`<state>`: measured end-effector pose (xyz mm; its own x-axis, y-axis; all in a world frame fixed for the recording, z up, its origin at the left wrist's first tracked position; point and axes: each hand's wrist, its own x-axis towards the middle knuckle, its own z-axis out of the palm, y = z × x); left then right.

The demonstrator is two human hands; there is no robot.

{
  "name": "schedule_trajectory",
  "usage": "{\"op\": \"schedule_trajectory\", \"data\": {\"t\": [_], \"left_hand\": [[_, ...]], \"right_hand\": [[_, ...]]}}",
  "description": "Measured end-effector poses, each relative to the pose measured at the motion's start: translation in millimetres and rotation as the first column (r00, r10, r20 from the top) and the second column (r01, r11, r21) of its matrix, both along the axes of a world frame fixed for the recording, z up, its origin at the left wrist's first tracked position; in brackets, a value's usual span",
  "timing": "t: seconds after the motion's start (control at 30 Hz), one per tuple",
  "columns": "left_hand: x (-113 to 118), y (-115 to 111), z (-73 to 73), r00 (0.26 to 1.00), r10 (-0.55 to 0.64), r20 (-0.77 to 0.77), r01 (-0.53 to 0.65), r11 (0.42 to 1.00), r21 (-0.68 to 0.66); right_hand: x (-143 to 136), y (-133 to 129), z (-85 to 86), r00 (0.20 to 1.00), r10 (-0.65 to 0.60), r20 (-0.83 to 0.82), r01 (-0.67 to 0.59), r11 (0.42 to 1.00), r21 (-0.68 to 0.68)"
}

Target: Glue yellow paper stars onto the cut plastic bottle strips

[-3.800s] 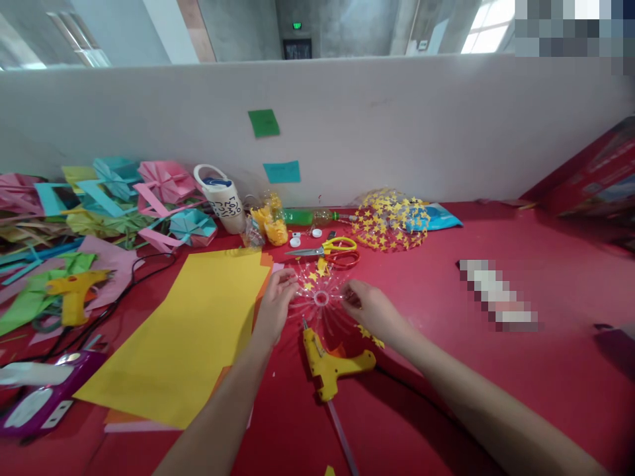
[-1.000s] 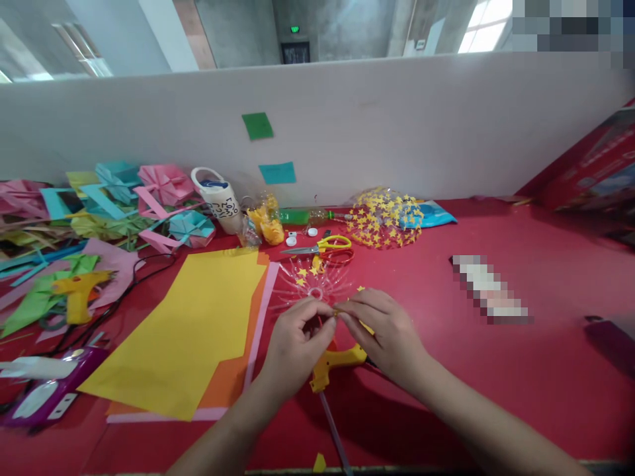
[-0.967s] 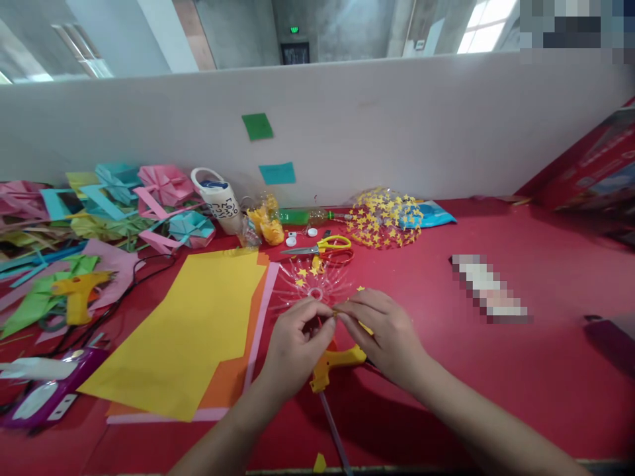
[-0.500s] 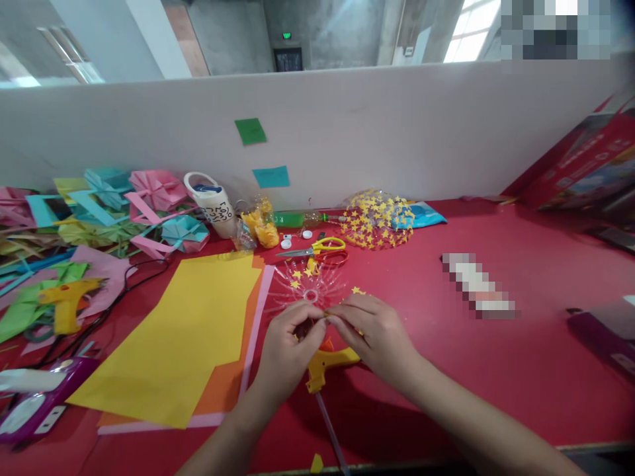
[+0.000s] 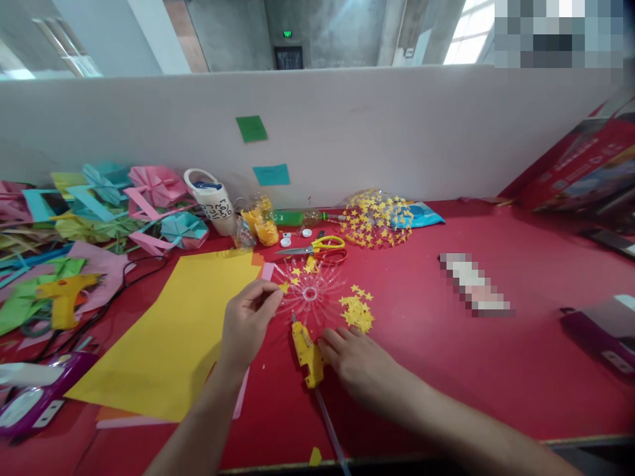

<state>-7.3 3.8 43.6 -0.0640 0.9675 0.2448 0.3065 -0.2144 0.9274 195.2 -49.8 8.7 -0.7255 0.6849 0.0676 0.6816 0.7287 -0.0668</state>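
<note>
A small yellow paper star [image 5: 284,287] is pinched between the thumb and fingertips of my left hand [image 5: 252,318], which is closed. It is at the left edge of a clear plastic piece cut into thin, splayed strips [image 5: 309,293]. A few yellow stars lie on those strips. My right hand [image 5: 361,362] is closed around the handle side of a yellow hot glue gun [image 5: 308,354], its palm hiding the handle. The gun's nozzle points away from me, just short of the plastic strips. Beyond my right fingers is a heap of yellow stars [image 5: 358,313].
Yellow sheets [image 5: 163,337] lie left over orange and pink ones. Scissors [image 5: 317,248], a green bottle [image 5: 292,219] and a star-covered clear dome [image 5: 377,220] sit behind. Folded paper pieces [image 5: 153,188], a cup [image 5: 214,210] and another glue gun [image 5: 64,297] are further left.
My hands have parted: the left moved left with the star, the right came down onto the glue gun. The gun has turned so its nozzle points forward. The star heap is now uncovered.
</note>
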Motion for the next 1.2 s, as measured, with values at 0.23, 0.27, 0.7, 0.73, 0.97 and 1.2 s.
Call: {"op": "schedule_trajectory", "data": {"t": [0.23, 0.27, 0.7, 0.73, 0.97, 1.2], "left_hand": [[-5.7, -0.3, -5.3, 1.000, -0.008, -0.018, 0.007, 1.000, -0.017], [-8.2, 0.6, -5.5, 1.000, -0.004, -0.015, 0.004, 1.000, -0.019], [0.8, 1.1, 5.1, 0.997, -0.031, -0.076, 0.034, 0.999, 0.031], [3.8, 0.7, 5.6, 0.996, -0.039, -0.086, 0.043, 0.998, 0.041], [13.8, -1.4, 6.2, 0.993, -0.087, -0.078, 0.092, 0.994, 0.062], [15.7, -1.4, 6.5, 0.996, -0.077, -0.037, 0.078, 0.997, 0.028]], "right_hand": [[-6.0, 4.2, -11.4, 0.990, -0.047, -0.132, 0.026, 0.987, -0.158], [-3.4, 4.6, -9.3, 0.978, -0.062, -0.197, 0.018, 0.976, -0.217], [24.4, 20.9, 35.8, 0.521, -0.464, -0.717, 0.024, 0.847, -0.531], [23.4, 20.1, 36.2, 0.503, -0.471, -0.724, 0.009, 0.841, -0.541], [19.6, 19.2, 40.0, 0.504, -0.375, -0.778, 0.002, 0.901, -0.433], [21.5, 20.6, 33.1, 0.491, -0.397, -0.775, 0.007, 0.892, -0.453]]}}
